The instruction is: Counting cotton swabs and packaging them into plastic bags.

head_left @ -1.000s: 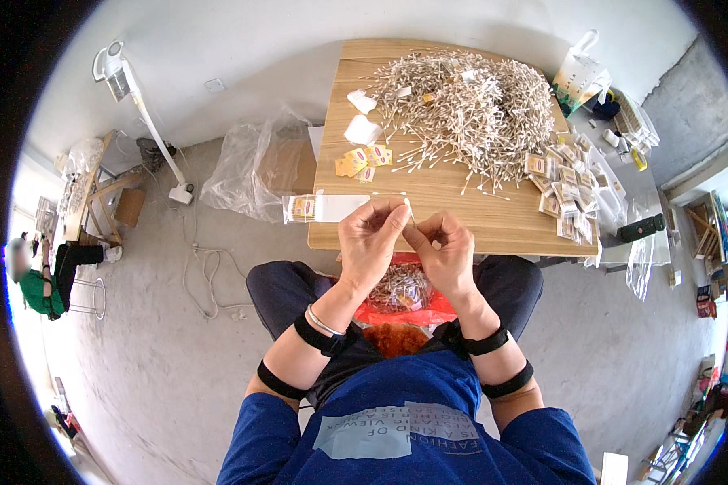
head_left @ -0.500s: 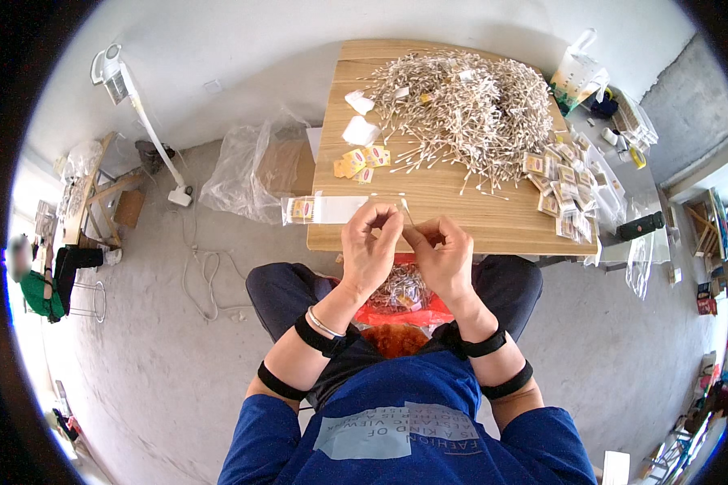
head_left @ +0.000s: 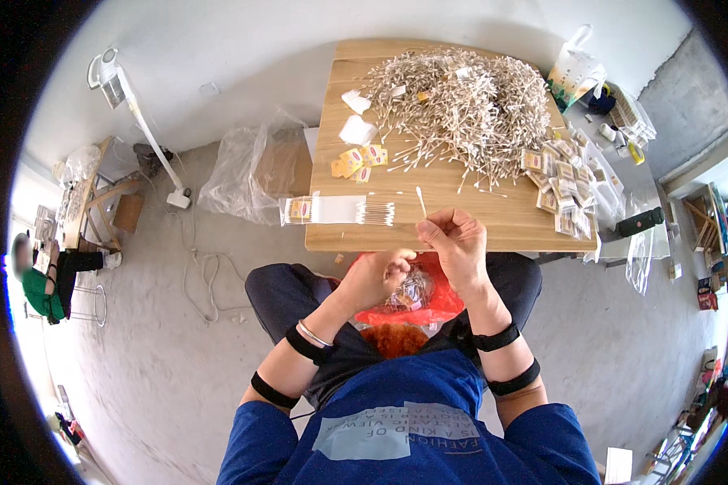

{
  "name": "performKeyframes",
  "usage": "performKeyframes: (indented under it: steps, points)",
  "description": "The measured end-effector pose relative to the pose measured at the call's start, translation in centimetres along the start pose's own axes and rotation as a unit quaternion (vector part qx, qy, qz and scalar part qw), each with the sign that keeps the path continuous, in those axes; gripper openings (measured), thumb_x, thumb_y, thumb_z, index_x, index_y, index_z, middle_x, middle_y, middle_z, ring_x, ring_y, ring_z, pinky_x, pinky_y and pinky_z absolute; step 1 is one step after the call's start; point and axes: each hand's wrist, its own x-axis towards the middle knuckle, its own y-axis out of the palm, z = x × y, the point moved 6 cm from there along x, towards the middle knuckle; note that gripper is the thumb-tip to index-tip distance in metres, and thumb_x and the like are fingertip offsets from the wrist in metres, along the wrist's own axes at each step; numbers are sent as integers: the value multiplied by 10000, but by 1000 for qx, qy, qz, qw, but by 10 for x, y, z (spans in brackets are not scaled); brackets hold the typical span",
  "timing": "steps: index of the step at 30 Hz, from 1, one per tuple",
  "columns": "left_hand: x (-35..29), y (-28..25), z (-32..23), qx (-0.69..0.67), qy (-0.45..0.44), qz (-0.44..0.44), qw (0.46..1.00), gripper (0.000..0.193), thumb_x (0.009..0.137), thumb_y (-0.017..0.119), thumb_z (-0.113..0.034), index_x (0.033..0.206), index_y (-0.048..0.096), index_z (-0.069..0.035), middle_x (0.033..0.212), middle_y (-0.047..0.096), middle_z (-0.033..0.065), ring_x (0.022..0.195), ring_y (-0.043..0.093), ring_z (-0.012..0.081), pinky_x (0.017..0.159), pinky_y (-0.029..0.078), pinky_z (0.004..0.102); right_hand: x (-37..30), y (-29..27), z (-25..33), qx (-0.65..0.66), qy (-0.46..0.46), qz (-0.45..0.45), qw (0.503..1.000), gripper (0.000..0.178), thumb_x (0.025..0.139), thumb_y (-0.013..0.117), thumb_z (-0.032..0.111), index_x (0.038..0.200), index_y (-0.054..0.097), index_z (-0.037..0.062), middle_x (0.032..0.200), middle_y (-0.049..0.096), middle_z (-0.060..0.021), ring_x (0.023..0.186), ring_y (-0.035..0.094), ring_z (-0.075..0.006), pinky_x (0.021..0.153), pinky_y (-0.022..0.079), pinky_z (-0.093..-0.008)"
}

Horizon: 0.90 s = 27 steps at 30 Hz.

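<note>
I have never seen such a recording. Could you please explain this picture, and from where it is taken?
No machine here: a head-worn fisheye camera looks down on someone's bare left hand and right hand. On the light-brown wooden table lie a large heap of white-tipped cotton swabs, a row of swabs, and small packages with yellow labels. The right hand pinches one slender white swab; the left is near the red plastic bag, whether it holds anything is unclear.

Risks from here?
The right hand pinches one cotton swab near its lower end; it might slip.
The packet strip juts past the left edge of the table; a bump could drop it.
The row of cotton swabs lies near the front edge; a brush could scatter it.
</note>
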Motion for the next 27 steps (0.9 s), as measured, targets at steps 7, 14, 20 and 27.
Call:
performKeyframes:
  steps: [7, 14, 20, 27]
  points:
    - [29, -36, -73, -121, 2, -178, 977, 136, 879, 648, -55, 983, 664, 32, 841, 678, 46, 750, 610, 73, 685, 493, 217, -5, 5, 14, -130, -81, -25, 988, 132, 800, 740, 40, 772, 617, 2, 680, 644, -32, 611, 568, -67, 558, 463, -223]
    - [28, -36, -77, -194, 24, -223, 955, 105, 880, 662, -62, 931, 678, 27, 832, 671, 21, 740, 596, 49, 669, 486, 189, -11, 11, 24, -205, -108, -39, 972, 156, 797, 748, 63, 773, 606, 4, 682, 658, -70, 610, 591, -87, 551, 471, -242]
    - [27, -40, -77, -116, -6, -233, 965, 67, 840, 643, -38, 849, 656, 28, 764, 657, 15, 685, 579, 38, 618, 469, 186, -14, 15, 32, -326, -226, -57, 916, 174, 734, 742, 31, 730, 569, 22, 673, 599, -119, 619, 596, -273, 564, 467, -348]
    - [29, -41, -68, -182, -1, -256, 949, 43, 801, 589, 13, 758, 591, 8, 698, 590, -16, 614, 504, 32, 556, 414, 188, -20, 24, 31, -358, -231, -67, 902, 186, 752, 727, 59, 697, 553, 18, 668, 592, -118, 629, 578, -308, 577, 465, -376]
